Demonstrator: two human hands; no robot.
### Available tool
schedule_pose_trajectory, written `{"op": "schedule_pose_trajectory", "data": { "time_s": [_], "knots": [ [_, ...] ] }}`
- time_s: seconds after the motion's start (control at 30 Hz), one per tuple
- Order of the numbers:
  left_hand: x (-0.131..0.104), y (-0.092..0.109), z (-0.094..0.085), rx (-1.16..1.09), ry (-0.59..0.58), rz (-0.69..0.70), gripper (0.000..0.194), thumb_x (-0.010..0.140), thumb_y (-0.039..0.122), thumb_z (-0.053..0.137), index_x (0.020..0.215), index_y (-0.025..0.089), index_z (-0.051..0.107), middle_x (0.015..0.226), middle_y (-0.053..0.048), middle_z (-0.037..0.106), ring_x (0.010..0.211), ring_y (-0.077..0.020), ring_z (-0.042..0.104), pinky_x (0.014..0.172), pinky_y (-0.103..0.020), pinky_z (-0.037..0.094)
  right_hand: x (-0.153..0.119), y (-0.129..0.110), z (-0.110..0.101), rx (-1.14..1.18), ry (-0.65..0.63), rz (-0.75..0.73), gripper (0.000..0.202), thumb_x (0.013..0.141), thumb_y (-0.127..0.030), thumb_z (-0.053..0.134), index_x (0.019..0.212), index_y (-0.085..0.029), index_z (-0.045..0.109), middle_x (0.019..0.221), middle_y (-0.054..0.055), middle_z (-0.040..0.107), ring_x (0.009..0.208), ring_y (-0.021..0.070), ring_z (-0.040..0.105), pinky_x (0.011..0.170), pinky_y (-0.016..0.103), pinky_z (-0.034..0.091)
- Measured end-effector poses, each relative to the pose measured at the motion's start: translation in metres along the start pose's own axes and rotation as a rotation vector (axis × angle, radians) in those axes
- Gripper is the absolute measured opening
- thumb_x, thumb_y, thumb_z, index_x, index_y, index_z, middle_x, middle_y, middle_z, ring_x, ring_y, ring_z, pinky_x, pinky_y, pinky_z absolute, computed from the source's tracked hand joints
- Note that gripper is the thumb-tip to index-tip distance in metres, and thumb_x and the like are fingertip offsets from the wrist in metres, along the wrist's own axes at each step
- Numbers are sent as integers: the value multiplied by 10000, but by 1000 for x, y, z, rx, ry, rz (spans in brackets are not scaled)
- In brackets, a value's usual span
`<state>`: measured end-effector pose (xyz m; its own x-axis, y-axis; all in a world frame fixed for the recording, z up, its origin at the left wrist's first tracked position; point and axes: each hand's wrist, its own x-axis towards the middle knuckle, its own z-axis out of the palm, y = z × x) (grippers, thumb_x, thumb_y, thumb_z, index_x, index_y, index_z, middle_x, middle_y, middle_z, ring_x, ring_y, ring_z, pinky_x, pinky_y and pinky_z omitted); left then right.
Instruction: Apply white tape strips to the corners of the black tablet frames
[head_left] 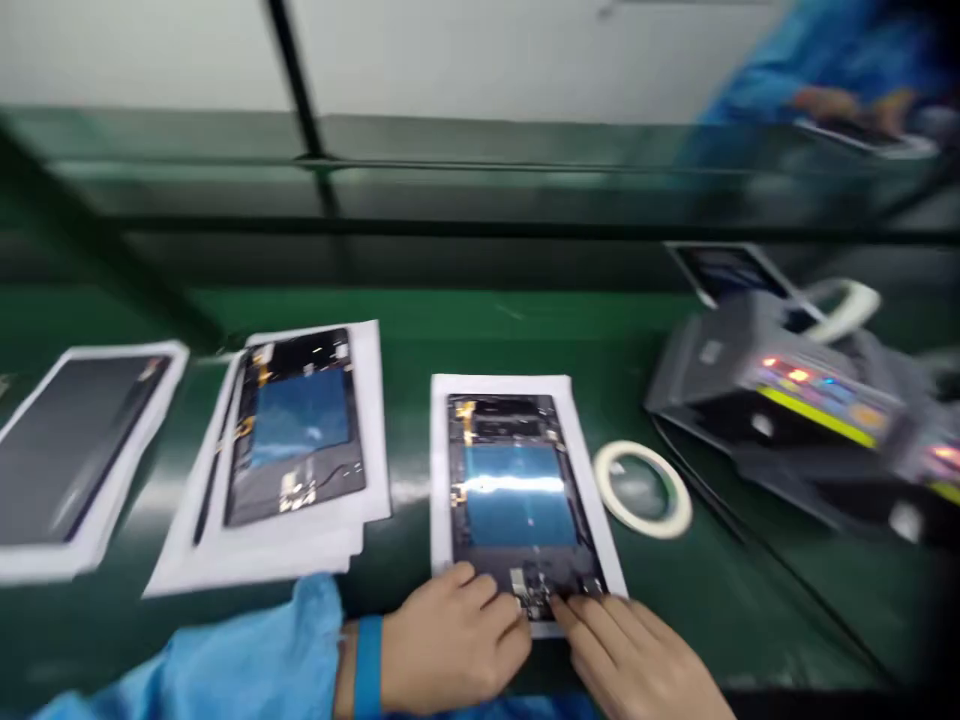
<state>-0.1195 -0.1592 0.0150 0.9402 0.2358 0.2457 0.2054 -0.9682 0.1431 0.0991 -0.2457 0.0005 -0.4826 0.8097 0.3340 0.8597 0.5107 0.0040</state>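
Note:
An opened tablet [517, 490] with a blue battery lies on white paper [441, 480] in front of me. My left hand [454, 640], with a blue wristband [368, 665], rests at its lower left edge, fingers curled; what they hold, if anything, is hidden. My right hand [637, 655] lies over the lower right edge, fingers stretched out and fingertips touching the small parts near the bottom. A roll of cream tape [682, 505] lies flat to the right of the tablet.
A second opened tablet [300, 430] and a thin dark stick [208, 495] lie on papers to the left. Further left is a dark panel [75, 440]. A grey machine [780, 390] with lights and a cable stands right. Beyond the rail, a person in blue [795, 70] handles a device.

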Motion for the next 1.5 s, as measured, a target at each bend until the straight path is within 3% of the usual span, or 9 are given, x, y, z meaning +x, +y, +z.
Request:
{"op": "schedule_pose_trajectory", "data": {
  "time_s": [0.13, 0.3, 0.53, 0.67, 0.8, 1.0, 1.2, 1.33, 1.5],
  "knots": [
    [8, -13, 5, -5, 46, 28, 180, 960, 116, 446, 1062, 136, 593, 807, -17, 608, 689, -174, 548, 694, -324, 409, -1, 50, -28, -80, 133, 188, 239, 908, -110, 506, 1054, -182, 681, 913, 41, 719, 823, 159, 650, 780, 306, 530],
    [17, -27, 12, -47, 157, 79, 290, 986, 96, 319, 993, 166, 600, 752, -4, 622, 630, -161, 556, 629, -304, 398, -54, 129, -57, -439, 241, 738, 229, 939, -303, 539, 1126, -249, 660, 1064, 62, 724, 915, 220, 671, 805, 370, 531],
    [22, -28, 13, -101, 178, 65, 267, 968, 101, 354, 962, 176, 611, 729, -4, 620, 599, -149, 553, 583, -293, 386, -78, 166, -53, -436, 103, 1022, 371, 1011, -415, 315, 1251, -295, 571, 1271, 59, 645, 1109, 290, 619, 905, 428, 508],
    [19, -24, 8, -126, 121, 21, 252, 977, 126, 358, 989, 175, 604, 739, -2, 609, 618, -159, 548, 605, -303, 383, -73, 160, -53, -412, 84, 977, 410, 1012, -434, 290, 1024, -240, 651, 1115, 91, 695, 993, 288, 647, 751, 394, 502],
    [15, -20, 2, -151, 4, 11, 148, 943, 170, 465, 1031, 165, 584, 780, 0, 598, 655, -166, 536, 632, -307, 388, -55, 136, -48, -155, 22, 639, 336, 994, -409, 365, 894, -250, 643, 946, 49, 709, 783, 224, 657, 649, 374, 484],
    [11, -21, -3, -130, -152, 23, 216, 892, 255, 605, 1076, 164, 538, 835, 5, 591, 700, -152, 525, 664, -305, 393, 31, 120, -23, 88, 84, 274, 180, 969, -277, 480, 959, -227, 653, 937, 15, 712, 812, 155, 676, 689, 290, 513],
    [4, -22, 5, -122, -90, 40, 130, 928, 264, 586, 1011, 165, 567, 761, 21, 545, 645, -133, 472, 621, -300, 358, 97, 142, 20, 124, 110, 296, 219, 968, -284, 477, 1020, -190, 668, 968, 34, 718, 800, 150, 673, 631, 261, 490],
    [4, -25, 5, -163, -15, 41, 118, 919, 262, 611, 849, 171, 580, 689, 38, 495, 601, -121, 434, 591, -292, 333, 96, 147, 44, 344, 187, 356, 192, 962, -306, 513, 1027, -196, 657, 964, 38, 720, 851, 159, 685, 735, 273, 536],
    [13, -37, -5, -245, 68, -67, 153, 940, 228, 532, 821, 161, 599, 663, 26, 511, 591, -133, 422, 563, -310, 340, 84, 151, 51, 461, 140, 383, 190, 968, -328, 511, 1051, -234, 654, 1003, 29, 718, 890, 178, 689, 780, 302, 546]
  ]
}}
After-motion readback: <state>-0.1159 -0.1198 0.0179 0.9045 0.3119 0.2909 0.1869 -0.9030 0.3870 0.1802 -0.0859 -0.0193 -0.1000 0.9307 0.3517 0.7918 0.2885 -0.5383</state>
